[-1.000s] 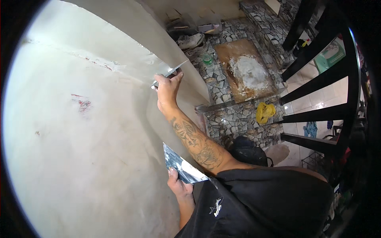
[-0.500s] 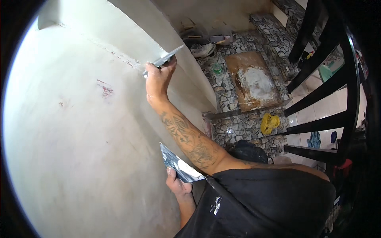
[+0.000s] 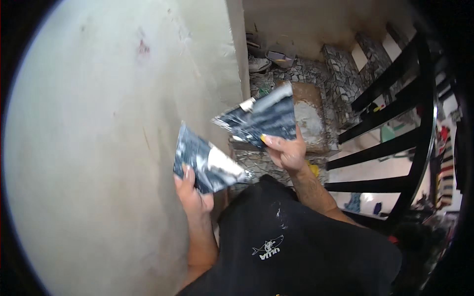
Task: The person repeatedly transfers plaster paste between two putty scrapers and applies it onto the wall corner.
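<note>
My left hand (image 3: 190, 193) is closed round a wide putty knife (image 3: 191, 157), its thumb pressed on the dark metal blade. A thick white strip of putty lies along that blade's edge. In my right hand (image 3: 288, 152) is a second wide putty knife (image 3: 270, 114), raised beside the wall corner and tilted, with thin white smears on its blade. The two blades are apart, their near corners pointing toward each other. Neither one touches the pale wall (image 3: 98, 148) on the left, which has small reddish marks. My fingers behind both blades are hidden.
Beyond my right hand, a brown board (image 3: 308, 92) with white putty (image 3: 308, 121) lies on the stone-patterned floor. Black railing bars (image 3: 375, 186) rise on the right, beside stone steps (image 3: 340, 74). A clear tub (image 3: 281, 58) and a shoe (image 3: 259, 64) stand at the back.
My right hand has come down from the wall corner and moved right, bringing its putty knife near the left one. The left knife has turned slightly and moved up-left. The view has shifted.
</note>
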### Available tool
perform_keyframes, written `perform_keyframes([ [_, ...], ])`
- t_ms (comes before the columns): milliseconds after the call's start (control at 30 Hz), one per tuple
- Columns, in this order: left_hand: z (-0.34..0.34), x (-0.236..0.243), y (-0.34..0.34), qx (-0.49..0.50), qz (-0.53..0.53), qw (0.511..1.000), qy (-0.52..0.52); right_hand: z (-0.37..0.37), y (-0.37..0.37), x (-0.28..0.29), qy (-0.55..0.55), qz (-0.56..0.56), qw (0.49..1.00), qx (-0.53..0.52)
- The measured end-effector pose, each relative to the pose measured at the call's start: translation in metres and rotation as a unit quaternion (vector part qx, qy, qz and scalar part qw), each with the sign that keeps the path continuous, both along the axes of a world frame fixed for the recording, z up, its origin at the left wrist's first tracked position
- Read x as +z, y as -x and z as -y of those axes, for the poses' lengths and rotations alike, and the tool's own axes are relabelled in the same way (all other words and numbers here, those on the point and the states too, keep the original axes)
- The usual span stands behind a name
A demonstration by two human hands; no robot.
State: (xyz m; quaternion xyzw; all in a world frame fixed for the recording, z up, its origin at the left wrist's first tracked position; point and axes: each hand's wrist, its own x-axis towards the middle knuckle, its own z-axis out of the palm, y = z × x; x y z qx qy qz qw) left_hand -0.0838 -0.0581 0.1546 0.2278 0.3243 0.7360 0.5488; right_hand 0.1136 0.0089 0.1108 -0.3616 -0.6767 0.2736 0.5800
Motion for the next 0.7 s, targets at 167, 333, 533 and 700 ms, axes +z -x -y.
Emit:
perform_keyframes([
  [167,-0.031,-0.015,0.007,0.003,0.029,1.000,0.005,0.030,0.014,0.002,0.129,-0.183,0.949,0.221],
  [333,-0.043,-0.042,0.004,-0.037,0.037,0.998,0.037,0.022,0.014,0.009,-0.027,0.065,0.979,0.193],
  [533,-0.062,-0.051,-0.052,-0.070,0.098,0.989,0.086,-0.011,-0.075,-0.080,0.190,0.299,0.916,0.186],
  [700,-0.094,-0.108,-0.134,-0.179,0.114,0.964,0.161,-0.007,-0.224,-0.308,0.398,0.281,0.863,0.136],
])
